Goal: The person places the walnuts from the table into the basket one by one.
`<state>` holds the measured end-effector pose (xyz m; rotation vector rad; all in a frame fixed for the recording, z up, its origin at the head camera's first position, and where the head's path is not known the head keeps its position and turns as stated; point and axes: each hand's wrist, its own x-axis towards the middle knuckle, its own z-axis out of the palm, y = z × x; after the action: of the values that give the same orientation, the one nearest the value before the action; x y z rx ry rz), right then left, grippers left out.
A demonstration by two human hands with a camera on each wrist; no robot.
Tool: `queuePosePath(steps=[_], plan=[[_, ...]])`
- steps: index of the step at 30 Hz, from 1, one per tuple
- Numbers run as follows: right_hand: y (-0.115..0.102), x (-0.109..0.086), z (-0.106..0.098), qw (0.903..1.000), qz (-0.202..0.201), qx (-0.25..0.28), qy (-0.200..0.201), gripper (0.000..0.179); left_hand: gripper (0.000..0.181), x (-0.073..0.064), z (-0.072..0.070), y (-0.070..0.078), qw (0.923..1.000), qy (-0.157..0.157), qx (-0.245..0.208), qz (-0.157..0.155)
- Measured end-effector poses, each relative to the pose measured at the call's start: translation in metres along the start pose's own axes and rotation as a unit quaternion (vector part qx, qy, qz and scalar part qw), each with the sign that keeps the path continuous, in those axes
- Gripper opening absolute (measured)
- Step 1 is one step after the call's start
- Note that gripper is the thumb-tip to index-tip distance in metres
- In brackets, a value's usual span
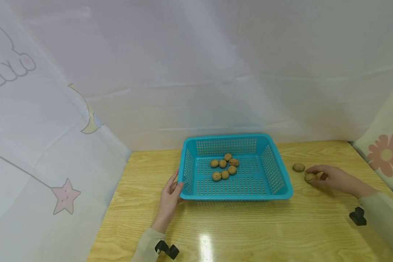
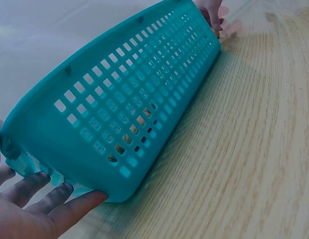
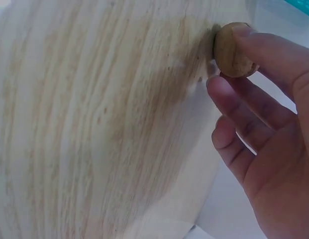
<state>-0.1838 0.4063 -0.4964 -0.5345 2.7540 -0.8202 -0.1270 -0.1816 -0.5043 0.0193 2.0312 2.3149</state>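
Observation:
A blue plastic basket (image 1: 229,197) stands on the wooden table, with several walnuts (image 1: 217,176) grouped left of the middle of its floor. My left hand (image 1: 169,198) holds the basket by its left end, thumb at the rim; in the left wrist view the fingers (image 2: 77,211) lie against the outside of the end wall. To the right of the basket, my right hand (image 1: 334,179) pinches a walnut (image 1: 310,177) between thumb and fingers, low over the table. The same walnut (image 3: 234,52) shows in the right wrist view. Another walnut (image 1: 298,167) lies just beyond it on the table.
The wooden table (image 1: 242,233) reaches back to a pale cloth (image 1: 216,91) hanging behind the basket. Printed cloth (image 1: 68,156) also hangs along the left side, and a flower-patterned cloth (image 1: 384,154) along the right.

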Motion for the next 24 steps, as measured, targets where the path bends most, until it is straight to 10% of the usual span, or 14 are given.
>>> queuePosePath(steps=[24], plan=[[-0.046, -0.004, -0.022, 0.9940, -0.052, -0.050, 0.082, 0.032, 0.061, -0.001, -0.001, 0.001, 1.0000, 0.000, -0.003, 0.000]])
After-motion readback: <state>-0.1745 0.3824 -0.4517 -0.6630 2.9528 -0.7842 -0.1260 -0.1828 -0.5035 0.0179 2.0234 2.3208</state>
